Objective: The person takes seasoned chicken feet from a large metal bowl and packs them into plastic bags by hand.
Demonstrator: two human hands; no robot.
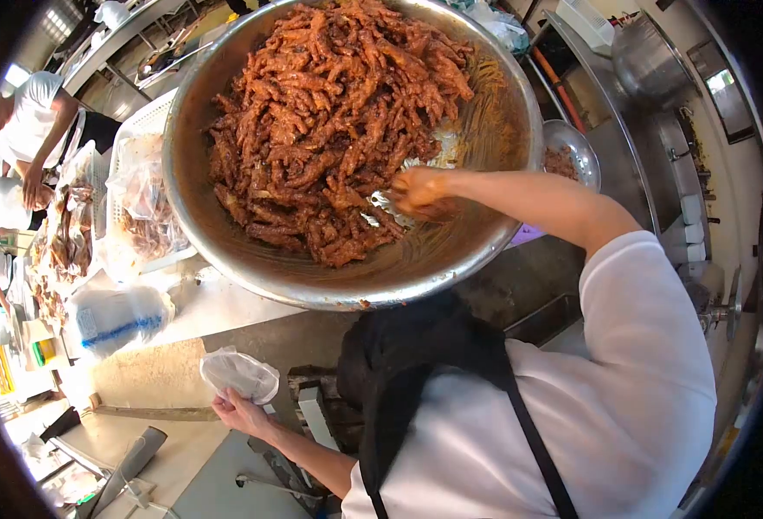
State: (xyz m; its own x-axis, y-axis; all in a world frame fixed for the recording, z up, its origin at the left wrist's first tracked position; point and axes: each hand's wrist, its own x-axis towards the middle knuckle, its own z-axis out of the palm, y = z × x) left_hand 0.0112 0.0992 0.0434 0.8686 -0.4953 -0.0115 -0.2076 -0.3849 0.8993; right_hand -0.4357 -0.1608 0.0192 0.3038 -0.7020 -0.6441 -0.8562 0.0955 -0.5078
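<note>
A wide steel bowl (347, 297) takes up the top middle of the head view, heaped with reddish-brown, sauce-coated chicken feet (330, 121). At the lower right side of the heap, my right hand (423, 194) reaches into the bowl. Its fingers are curled downward, sauce-smeared and slightly blurred against the chicken feet; what lies inside them is hidden. Bare metal shows under that hand. Low on the left, away from the bowl, my left hand (241, 412) is closed on the edge of a thin, see-through plastic bag (239, 374), with no contents visible in it.
White crates (150, 121) with bagged meat stand left of the bowl. A plastic-wrapped pack (120, 316) lies on the bright table. A co-worker (40, 121) stands far left. On the right are a smaller steel bowl (572, 151) with food and a metal counter (619, 138).
</note>
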